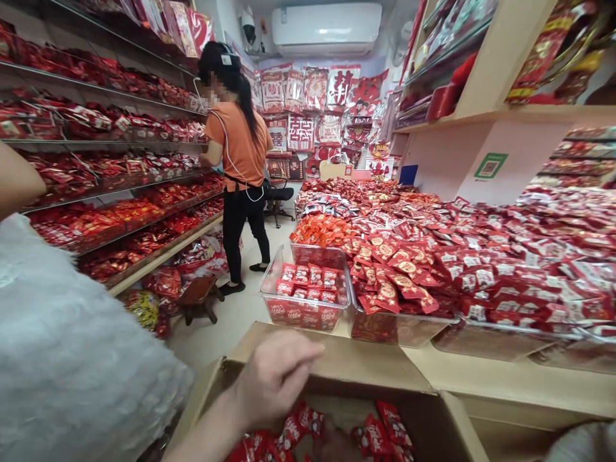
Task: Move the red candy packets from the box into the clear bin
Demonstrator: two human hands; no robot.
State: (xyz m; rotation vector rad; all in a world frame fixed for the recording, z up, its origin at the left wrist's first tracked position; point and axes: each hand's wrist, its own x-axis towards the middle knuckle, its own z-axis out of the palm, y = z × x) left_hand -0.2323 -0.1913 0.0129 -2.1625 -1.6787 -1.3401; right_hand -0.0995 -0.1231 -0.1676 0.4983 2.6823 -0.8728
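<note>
My left hand (283, 369) reaches in from the lower left, above the open cardboard box (332, 356). Its fingers are curled, with thumb and forefinger pointing right; the palm side is hidden, so I cannot make out whether anything is in it. Inside the box lie several shiny red packets (373, 436) with white lettering. A dim, blurred shape (337, 443) among them may be my right hand; its fingers do not show. Just behind the box stands a clear plastic bin (269, 289) with small red packets (308, 276) in rows.
Clear bins heaped with red packets (500, 269) cover the counter on the right. A co-worker in an orange shirt (245, 135) stands at the left shelves (106, 141). Another person's white fluffy garment (72, 346) is close on my left. A wooden stool (198, 298) stands on the floor.
</note>
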